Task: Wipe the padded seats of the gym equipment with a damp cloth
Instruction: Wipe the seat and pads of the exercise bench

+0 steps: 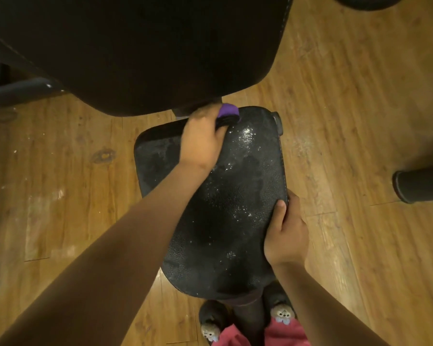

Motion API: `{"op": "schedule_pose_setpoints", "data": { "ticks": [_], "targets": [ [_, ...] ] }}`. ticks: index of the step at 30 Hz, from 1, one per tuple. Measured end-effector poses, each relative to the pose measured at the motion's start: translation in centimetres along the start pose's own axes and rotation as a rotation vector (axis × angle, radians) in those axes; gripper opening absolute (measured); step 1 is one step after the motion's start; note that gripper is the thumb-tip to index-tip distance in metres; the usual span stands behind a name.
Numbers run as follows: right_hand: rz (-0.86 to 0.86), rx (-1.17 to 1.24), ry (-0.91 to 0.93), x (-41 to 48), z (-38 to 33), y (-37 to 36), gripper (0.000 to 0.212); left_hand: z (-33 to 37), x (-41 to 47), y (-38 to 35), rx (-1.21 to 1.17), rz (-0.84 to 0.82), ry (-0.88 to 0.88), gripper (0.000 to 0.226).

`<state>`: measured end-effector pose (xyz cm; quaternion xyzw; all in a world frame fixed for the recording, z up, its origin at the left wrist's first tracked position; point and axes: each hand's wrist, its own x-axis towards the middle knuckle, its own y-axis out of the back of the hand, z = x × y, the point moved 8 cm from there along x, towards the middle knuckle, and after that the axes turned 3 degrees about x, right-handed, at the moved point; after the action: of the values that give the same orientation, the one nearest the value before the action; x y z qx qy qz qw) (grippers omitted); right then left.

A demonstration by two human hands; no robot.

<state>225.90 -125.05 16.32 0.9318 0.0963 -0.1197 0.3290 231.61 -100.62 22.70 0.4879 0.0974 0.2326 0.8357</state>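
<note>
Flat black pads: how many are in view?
2: the seat at centre, and a larger pad above it. A dark roller at right and a dark shape top right may be more.

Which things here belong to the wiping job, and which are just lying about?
Job: padded seat, purple cloth, left hand holding the cloth, right hand gripping the seat edge, large black pad.
Not: wooden floor, black roller, bear slippers.

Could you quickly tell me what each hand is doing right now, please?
Left hand: grips the purple cloth on the padded seat.
Right hand: grips the seat's right edge.
</note>
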Motion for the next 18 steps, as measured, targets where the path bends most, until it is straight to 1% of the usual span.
{"op": "schedule_pose_setpoints", "data": {
  "ticks": [2, 5, 9, 11, 15, 18],
  "targets": [
    [0.003, 0.0, 0.01, 0.0, 0.1, 0.0, 0.052, 0.7, 0.8, -0.5, 0.02, -0.038, -0.029, 0.039],
    [0.002, 0.017, 0.02, 0.1, 0.3, -0.1, 0.051, -0.9, 0.8, 0.0, 0.049, -0.084, -0.056, 0.043],
    [-0.018, 0.031, 0.017, 0.1, 0.1, -0.2, 0.056, -2.7, 0.0, 0.5, -0.012, 0.025, 0.046, 0.037],
    [-0.017, 0.035, 0.024, 0.2, 0.1, -0.1, 0.056, -1.4, 0.4, -0.3, -0.046, 0.033, 0.065, 0.036],
    [-0.031, 0.036, 0.02, 0.1, 0.1, -0.3, 0.06, 4.4, 1.9, -2.9, -0.068, -0.07, -0.07, 0.037],
    [-0.031, 0.033, 0.008, 0.1, 0.2, -0.3, 0.057, 5.8, 2.7, -3.4, -0.055, -0.15, -0.114, 0.037]
  ]
}}
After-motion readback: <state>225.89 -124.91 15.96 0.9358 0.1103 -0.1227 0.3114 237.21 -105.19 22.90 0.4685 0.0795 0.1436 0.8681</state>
